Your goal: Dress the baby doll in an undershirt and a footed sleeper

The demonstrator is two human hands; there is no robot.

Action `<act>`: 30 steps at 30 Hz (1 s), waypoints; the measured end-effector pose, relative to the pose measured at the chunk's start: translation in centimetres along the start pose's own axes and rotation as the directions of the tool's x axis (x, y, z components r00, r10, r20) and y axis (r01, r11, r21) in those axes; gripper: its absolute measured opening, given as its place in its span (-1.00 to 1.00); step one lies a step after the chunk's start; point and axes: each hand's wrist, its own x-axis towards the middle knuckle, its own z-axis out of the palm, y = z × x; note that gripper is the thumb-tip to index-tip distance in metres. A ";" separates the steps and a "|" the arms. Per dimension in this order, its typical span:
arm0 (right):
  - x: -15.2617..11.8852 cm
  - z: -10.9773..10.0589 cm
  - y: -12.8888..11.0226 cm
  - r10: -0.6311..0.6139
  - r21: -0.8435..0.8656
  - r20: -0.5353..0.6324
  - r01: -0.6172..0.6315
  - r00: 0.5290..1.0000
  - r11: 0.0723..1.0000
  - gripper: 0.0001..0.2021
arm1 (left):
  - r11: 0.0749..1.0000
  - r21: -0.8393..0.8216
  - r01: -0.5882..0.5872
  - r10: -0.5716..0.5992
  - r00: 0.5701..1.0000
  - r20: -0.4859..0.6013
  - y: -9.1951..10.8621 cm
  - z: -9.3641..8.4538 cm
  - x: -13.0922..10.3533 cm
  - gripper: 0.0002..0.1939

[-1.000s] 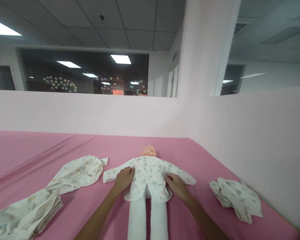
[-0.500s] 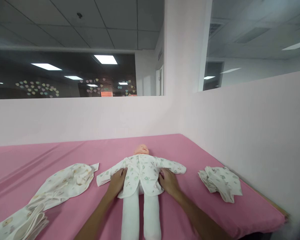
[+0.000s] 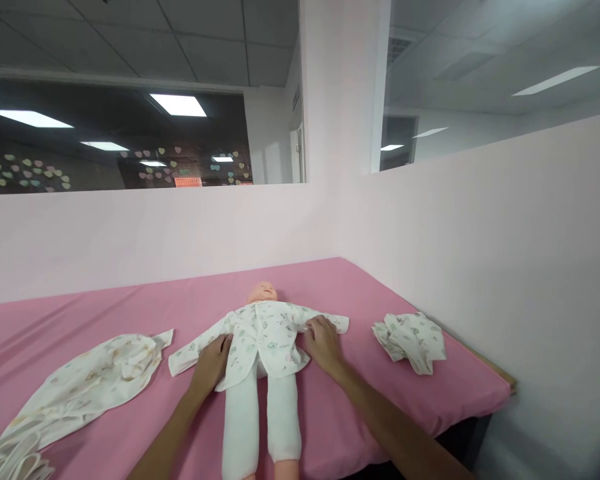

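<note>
L hand [image 3: 213, 362]: fingers bent, close tog., at L side of white printed jacket [image 3: 270, 333], just below L sleeve; can't tell if pinching fabric. R hand [image 3: 323, 341]: fingers bent over lower edge of R sleeve nr jacket's R side; grip on cloth hidden, can't tell. Jacket is on doll [image 3: 263, 291], which lies face-up btwn hands, sleeves out to both sides, front parting twd hem. White pants [image 3: 240, 420] on doll's legs, bare skin below cuffs at bottom edge of view. Well to L: long, crumpled printed garment [image 3: 90, 383]. To R, apart from R sleeve: folded printed cloth [image 3: 415, 340]. All on pink-covered counter [image 3: 300, 273], w/ white wall [image 3: 180, 233] behind & windows above, heart shapes [image 3: 25, 172] seen thru glass.
</note>
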 end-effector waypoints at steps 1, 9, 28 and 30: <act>0.1 -0.3 0.2 0.011 0.001 -0.011 -0.011 1.000 1.000 -0.79 | 1.000 0.004 -0.008 0.008 1.000 0.001 0.1 0.0 0.0 -0.50; -3.2 -5.6 -2.1 -0.199 0.196 0.148 0.168 0.969 0.966 -0.79 | 0.998 -0.053 -0.031 0.034 0.998 0.052 3.0 -2.9 -3.0 -0.50; 3.7 -1.0 -1.8 -0.257 -0.377 0.336 0.380 0.906 0.845 -0.81 | 0.835 0.546 -0.066 0.041 0.998 0.058 1.9 -2.9 -1.6 -0.66; 4.8 -0.3 -1.8 -0.199 -0.423 0.346 0.341 0.917 0.840 -0.81 | 0.762 0.644 -0.072 0.061 0.997 0.039 2.1 -1.7 0.4 -0.67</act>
